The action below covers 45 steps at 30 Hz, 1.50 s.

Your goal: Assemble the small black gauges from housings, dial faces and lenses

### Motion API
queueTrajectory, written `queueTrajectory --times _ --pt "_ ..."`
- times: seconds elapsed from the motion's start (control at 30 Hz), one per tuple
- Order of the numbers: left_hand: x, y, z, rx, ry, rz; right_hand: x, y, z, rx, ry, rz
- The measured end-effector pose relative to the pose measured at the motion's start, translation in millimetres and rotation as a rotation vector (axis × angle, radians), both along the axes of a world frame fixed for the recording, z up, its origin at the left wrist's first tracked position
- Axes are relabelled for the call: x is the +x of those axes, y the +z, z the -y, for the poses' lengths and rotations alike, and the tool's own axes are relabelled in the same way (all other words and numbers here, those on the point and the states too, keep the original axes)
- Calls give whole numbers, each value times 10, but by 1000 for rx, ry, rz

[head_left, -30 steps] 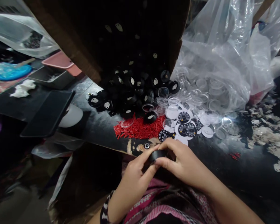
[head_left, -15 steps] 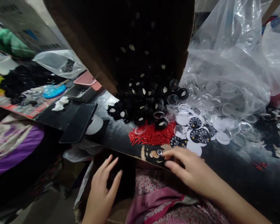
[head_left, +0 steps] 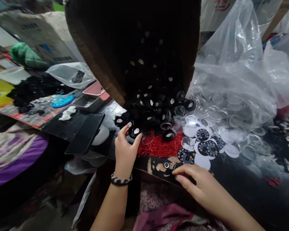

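Observation:
My left hand (head_left: 126,149) reaches to the front of the black pile, with thumb and fingers around a round black case with a pale patch (head_left: 136,131). More black cases (head_left: 169,135) like it lie close by. At the table's front edge my right hand (head_left: 195,179) is curled, thumb and forefinger close together. What they pinch, if anything, is too small and dark to make out. Just left of those fingertips a small ring-shaped fixture (head_left: 166,165) sits on the worn tabletop. Thin red pieces (head_left: 162,147) lie heaped behind it, beside printed black dial discs (head_left: 203,134) and white discs (head_left: 202,162).
A large tipped carton (head_left: 96,61) spills the black cases. Clear round covers (head_left: 216,112) lie at right under a plastic bag (head_left: 233,80). Leftward are a phone-like black slab (head_left: 85,133), a grey tray (head_left: 88,103), a pink tray (head_left: 96,90) and another person's purple clothing (head_left: 21,160).
My left hand has risen from beside my lap to the pile and taken a black case, shifting it left. My right hand stays near the fixture, fingertips slightly farther from it. The view has tilted slightly.

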State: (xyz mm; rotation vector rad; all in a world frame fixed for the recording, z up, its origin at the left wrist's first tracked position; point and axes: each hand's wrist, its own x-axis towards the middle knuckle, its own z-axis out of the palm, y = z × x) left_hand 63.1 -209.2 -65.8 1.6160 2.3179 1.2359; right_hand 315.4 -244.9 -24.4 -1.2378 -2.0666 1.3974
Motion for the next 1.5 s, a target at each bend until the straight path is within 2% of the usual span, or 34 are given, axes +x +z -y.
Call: queueTrajectory --times 0.07,0.1,0.17,0.23,0.3,0.4,0.47,0.53,0.6,0.67,0.7,0.8,0.9,0.97,1.07,1.17,1.23,1.33,1.4,1.5 --pt "212 48 281 70 -68 5 -63 -16 -29 -84 -44 -86" --pt "352 67 424 95 -162 25 -88 -18 -48 -119 -75 -128" --pt "638 94 685 36 -364 102 -102 -8 -82 -142 -152 -186" --pt "854 107 865 -90 -454 311 -66 17 -105 -119 -204 -211" --pt "975 93 931 -217 -442 646 7 43 -111 -104 -209 -207" --pt "1068 46 879 -393 -430 1147 152 69 -111 -77 -179 -143" --pt "1117 37 840 -525 -441 1407 282 70 -138 -38 -160 -92" --pt "1157 60 836 -590 -391 1608 446 50 -205 102 -212 39" --pt "1181 102 851 -568 -323 1716 624 3 -302 321 -326 299" --pt "1187 145 862 -552 -324 1747 775 -61 -394 459 -378 526" --pt "1184 162 863 -562 -349 1754 832 -92 -429 474 -375 570" --pt "1163 186 854 -555 -409 1765 916 -156 -467 405 -429 458" --pt "1157 184 847 -485 -406 1774 883 -168 -429 318 -501 325" --pt "1178 179 839 -448 -390 1799 800 -153 -378 186 -497 156" --pt "1239 176 802 -398 -350 1870 619 -109 -280 -144 -422 -220" --pt "1290 178 738 -315 -241 1886 466 -59 -195 -315 -302 -387" --pt "1304 181 703 -254 -169 1852 411 -30 -156 -269 -317 -381" --pt "1319 194 701 -213 -184 1822 348 18 -105 -30 -415 -243" --pt "1343 212 731 -234 -209 1821 282 48 -62 112 -419 -146" --pt "1387 228 785 -297 -177 1789 167 58 -3 199 -414 -117"
